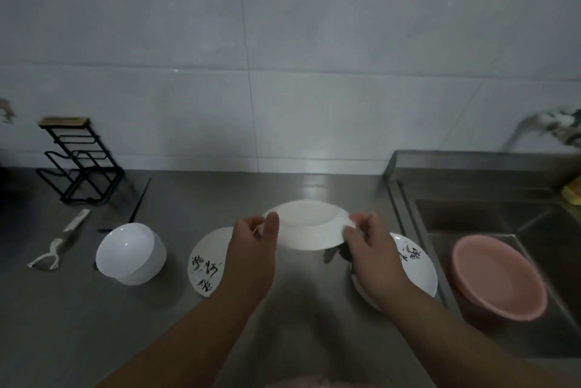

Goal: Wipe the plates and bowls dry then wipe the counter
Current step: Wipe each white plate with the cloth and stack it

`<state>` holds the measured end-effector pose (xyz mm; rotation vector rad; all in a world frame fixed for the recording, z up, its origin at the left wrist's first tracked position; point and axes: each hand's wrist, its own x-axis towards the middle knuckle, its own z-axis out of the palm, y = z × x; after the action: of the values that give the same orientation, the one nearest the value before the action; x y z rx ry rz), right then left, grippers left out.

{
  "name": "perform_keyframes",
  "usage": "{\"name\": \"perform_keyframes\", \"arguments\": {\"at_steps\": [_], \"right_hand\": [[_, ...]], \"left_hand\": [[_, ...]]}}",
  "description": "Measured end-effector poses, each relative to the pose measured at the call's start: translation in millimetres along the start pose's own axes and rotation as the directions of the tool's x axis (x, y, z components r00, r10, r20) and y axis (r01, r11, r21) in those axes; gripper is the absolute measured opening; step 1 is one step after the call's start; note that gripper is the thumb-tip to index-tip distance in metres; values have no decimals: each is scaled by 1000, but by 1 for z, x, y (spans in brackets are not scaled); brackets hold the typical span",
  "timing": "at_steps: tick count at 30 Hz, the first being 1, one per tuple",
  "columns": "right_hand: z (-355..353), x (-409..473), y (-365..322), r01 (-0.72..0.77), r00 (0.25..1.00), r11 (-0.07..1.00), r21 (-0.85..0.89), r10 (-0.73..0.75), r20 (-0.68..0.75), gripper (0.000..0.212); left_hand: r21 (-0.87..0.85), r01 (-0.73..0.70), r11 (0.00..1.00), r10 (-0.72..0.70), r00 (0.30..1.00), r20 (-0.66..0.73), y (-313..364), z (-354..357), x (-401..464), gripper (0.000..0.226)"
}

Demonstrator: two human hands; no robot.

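A white plate (pixel 309 225) is held up over the steel counter (pixel 78 324), underside toward me. My left hand (pixel 254 249) grips its left rim, and my right hand (pixel 366 241) pinches its right rim. Something dark (pixel 338 252), maybe a cloth, hangs below the right hand. A white plate with black writing (pixel 207 262) lies under my left hand. Another painted plate (pixel 415 265) lies under my right wrist. White bowls (pixel 130 254) sit stacked to the left.
A pink basin (pixel 500 277) leans in the sink (pixel 534 221) on the right, with a yellow sponge (pixel 572 194) behind it. At the back left stands a black wire rack (pixel 80 164). A white peeler (pixel 53 254) and black chopsticks (pixel 140 205) lie nearby.
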<state>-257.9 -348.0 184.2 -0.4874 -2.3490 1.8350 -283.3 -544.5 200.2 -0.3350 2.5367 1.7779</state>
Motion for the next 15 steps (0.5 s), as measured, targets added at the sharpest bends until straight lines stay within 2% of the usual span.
{"name": "perform_keyframes", "arguments": {"at_steps": [2,4,7,9,11,13,15], "right_hand": [[-3,-1,-15,102,995,993,56,-101,-25,26],[-7,0,-28,223,975,970,97,-222,-19,36],[-19,5,-39,346,938,938,5,-346,-1,52],[-26,11,-42,346,938,930,-122,-346,16,54],[-30,15,-45,301,948,931,-207,-316,-43,46],[-30,17,-50,193,963,976,-101,-209,-170,36],[-29,17,-59,156,962,988,17,-148,-229,30]], "left_hand": [[-180,-39,983,36,999,-23,17,-5,5,32],[-390,-23,921,28,1000,9,33,-11,10,44],[-684,195,703,-35,970,240,57,-19,19,41],[-730,311,609,-49,933,357,62,-24,25,37],[-739,317,595,-22,925,380,62,-29,30,37],[-747,283,601,36,925,379,59,-32,31,45],[-745,260,614,77,920,385,59,-33,30,53]]}}
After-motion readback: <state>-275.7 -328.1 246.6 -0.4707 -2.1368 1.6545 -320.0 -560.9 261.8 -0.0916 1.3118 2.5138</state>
